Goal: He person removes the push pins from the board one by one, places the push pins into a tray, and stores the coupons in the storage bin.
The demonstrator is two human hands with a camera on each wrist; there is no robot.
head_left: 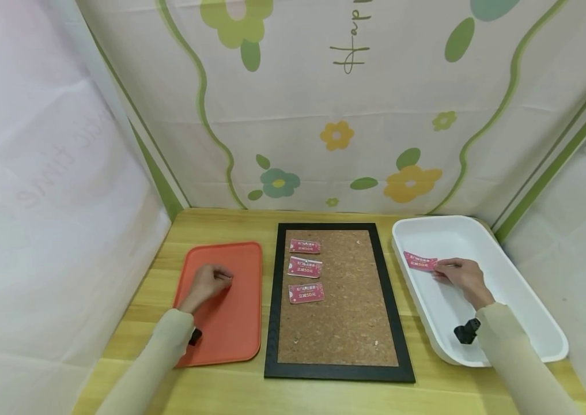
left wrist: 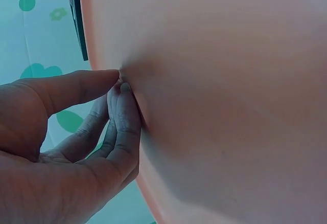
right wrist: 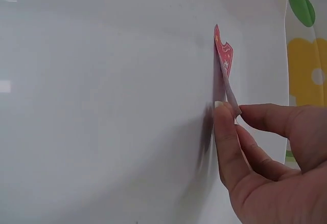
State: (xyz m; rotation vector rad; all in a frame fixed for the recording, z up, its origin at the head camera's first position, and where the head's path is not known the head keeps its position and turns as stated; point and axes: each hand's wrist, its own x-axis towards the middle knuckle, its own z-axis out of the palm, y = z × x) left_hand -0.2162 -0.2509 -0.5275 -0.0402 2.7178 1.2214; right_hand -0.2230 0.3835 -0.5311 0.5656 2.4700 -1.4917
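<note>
Over the red tray [head_left: 243,340], my left hand [head_left: 211,281] pinches a tiny clear thing [left wrist: 121,79] between thumb and fingertips. It looks like a pushpin, though the fingers mostly hide it. My right hand [head_left: 462,275] holds one end of a pink paper coupon [head_left: 419,262] between thumb and fingers, above the white tub [head_left: 521,311]. Seen from the right wrist, the coupon [right wrist: 225,60] stands nearly edge-on and bends slightly. Between the trays lies a black-framed cork board [head_left: 344,300]. Three similar coupons sit in a column on its left half, each with a small pale spot at its top.
A few small clear pins [head_left: 376,344] show near the board's corners. The wooden table [head_left: 210,392] carries the tray, board and tub side by side. Flower-printed cloth [head_left: 313,104] hangs behind the table, with more pale cloth at both sides.
</note>
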